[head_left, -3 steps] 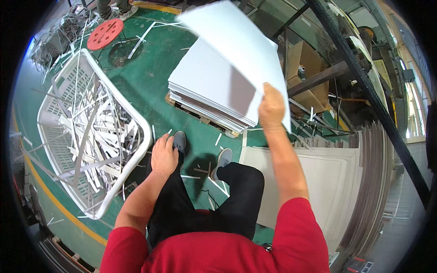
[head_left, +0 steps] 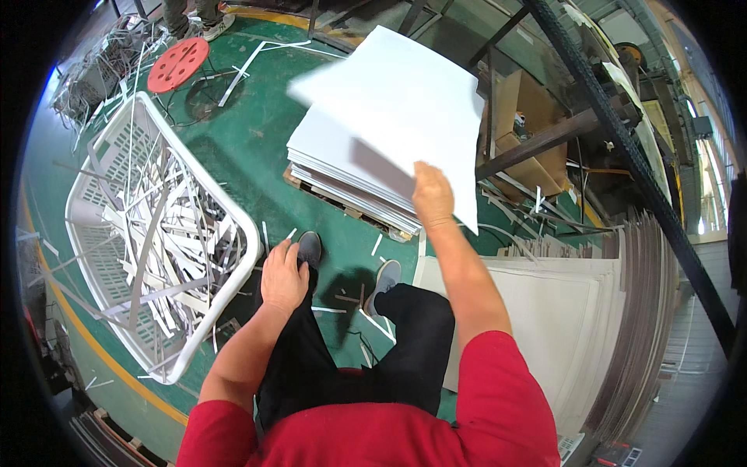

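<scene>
My right hand point(head_left: 433, 194) is raised in front of me, pinched on the lower edge of a large white sheet point(head_left: 397, 101), which hangs tilted in the air above the stack of white sheets point(head_left: 334, 167) on the wooden pallet point(head_left: 342, 204). My left hand point(head_left: 283, 276) holds nothing; it is loosely curled, low by my knee, just beside the rim of the white plastic basket point(head_left: 241, 233) that is full of white offcut strips point(head_left: 167, 226). My grey shoes point(head_left: 387, 274) stand on the green floor point(head_left: 249, 140), between the pallet and a second pile of pale boards point(head_left: 545, 311) at my right.

I think the risk lies in the one-handed grip. The sheet is broad and I hold it near one edge only, so it could bend, crease at my fingers, or catch air and swing against the dark steel beams point(head_left: 537, 140) just behind it. If it slips, it would likely land askew on the stack or slide onto the floor among the loose strips there, which could also shift underfoot. The red round stool point(head_left: 177, 64) stands well apart at the far side.
</scene>
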Demonstrator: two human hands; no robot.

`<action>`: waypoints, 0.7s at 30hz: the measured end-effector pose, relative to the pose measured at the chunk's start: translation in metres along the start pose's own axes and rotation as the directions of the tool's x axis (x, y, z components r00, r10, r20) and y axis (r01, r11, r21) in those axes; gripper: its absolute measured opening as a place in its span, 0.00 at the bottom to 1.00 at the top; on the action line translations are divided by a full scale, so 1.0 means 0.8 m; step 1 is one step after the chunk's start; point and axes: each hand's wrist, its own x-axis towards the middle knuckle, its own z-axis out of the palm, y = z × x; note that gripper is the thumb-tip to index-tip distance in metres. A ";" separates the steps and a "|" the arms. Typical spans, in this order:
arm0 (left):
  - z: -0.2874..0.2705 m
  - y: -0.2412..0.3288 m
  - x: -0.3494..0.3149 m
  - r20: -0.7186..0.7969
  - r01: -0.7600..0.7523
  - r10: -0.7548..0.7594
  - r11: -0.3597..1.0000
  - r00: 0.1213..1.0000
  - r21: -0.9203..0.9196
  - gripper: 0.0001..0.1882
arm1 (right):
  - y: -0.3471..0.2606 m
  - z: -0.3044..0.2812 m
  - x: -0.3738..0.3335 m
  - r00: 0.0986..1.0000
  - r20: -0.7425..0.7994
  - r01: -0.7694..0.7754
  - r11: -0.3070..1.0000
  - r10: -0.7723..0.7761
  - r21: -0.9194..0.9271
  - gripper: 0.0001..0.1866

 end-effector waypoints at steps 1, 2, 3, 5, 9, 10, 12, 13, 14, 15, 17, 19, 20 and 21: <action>-0.001 -0.002 0.008 0.001 0.001 -0.001 1.000 1.000 0.002 0.22 | -0.002 0.015 -0.007 0.935 0.349 -0.097 0.993 0.065 0.073 0.12; -0.002 -0.003 0.016 0.003 0.002 -0.002 1.000 1.000 0.004 0.23 | -0.015 0.029 -0.019 0.942 0.336 -0.045 0.982 -0.020 0.184 0.12; 0.000 -0.005 0.025 0.011 -0.002 0.002 1.000 1.000 0.007 0.23 | -0.018 0.057 -0.041 0.899 0.437 -0.098 0.984 0.023 0.150 0.14; 0.003 -0.005 0.029 0.040 0.010 -0.010 1.000 0.999 0.002 0.23 | -0.032 0.085 -0.083 0.928 0.366 -0.127 0.982 0.069 0.136 0.17; 0.007 -0.003 0.041 0.046 0.021 -0.019 0.999 0.999 -0.031 0.23 | -0.030 0.109 -0.094 0.918 0.392 -0.126 0.982 0.063 0.138 0.18; 0.009 -0.004 0.044 0.043 0.017 -0.015 0.999 0.999 -0.038 0.23 | -0.024 0.114 -0.092 0.924 0.378 -0.113 0.983 0.051 0.143 0.18; 0.011 -0.003 0.049 0.046 0.016 -0.014 0.999 0.999 -0.045 0.23 | -0.011 0.123 -0.087 0.937 0.348 -0.089 0.984 0.031 0.153 0.18; 0.011 -0.001 0.052 0.053 0.019 -0.016 0.999 0.998 -0.046 0.23 | -0.005 0.126 -0.082 0.939 0.343 -0.085 0.983 0.025 0.162 0.18; 0.012 0.000 0.054 0.060 0.022 -0.019 0.999 0.998 -0.046 0.23 | 0.000 0.129 -0.077 0.941 0.338 -0.081 0.982 0.019 0.171 0.18; 0.012 0.000 0.055 0.062 0.018 -0.015 0.999 0.998 -0.039 0.23 | 0.004 0.131 -0.073 0.942 0.334 -0.077 0.980 0.012 0.182 0.18; 0.012 0.003 0.060 0.077 0.017 -0.014 0.999 0.997 -0.043 0.23 | 0.013 0.139 -0.068 0.946 0.325 -0.066 0.980 0.001 0.188 0.17; 0.012 0.004 0.062 0.084 0.015 -0.012 0.999 0.996 -0.042 0.23 | 0.020 0.149 -0.066 0.947 0.321 -0.061 0.979 -0.004 0.193 0.17; 0.012 0.004 0.063 0.088 0.015 -0.011 0.999 0.996 -0.040 0.23 | 0.023 0.154 -0.066 0.947 0.321 -0.062 0.979 -0.005 0.196 0.17; 0.012 0.003 0.063 0.092 0.017 -0.014 0.999 0.996 -0.038 0.23 | 0.025 0.157 -0.065 0.946 0.323 -0.060 0.978 -0.008 0.200 0.17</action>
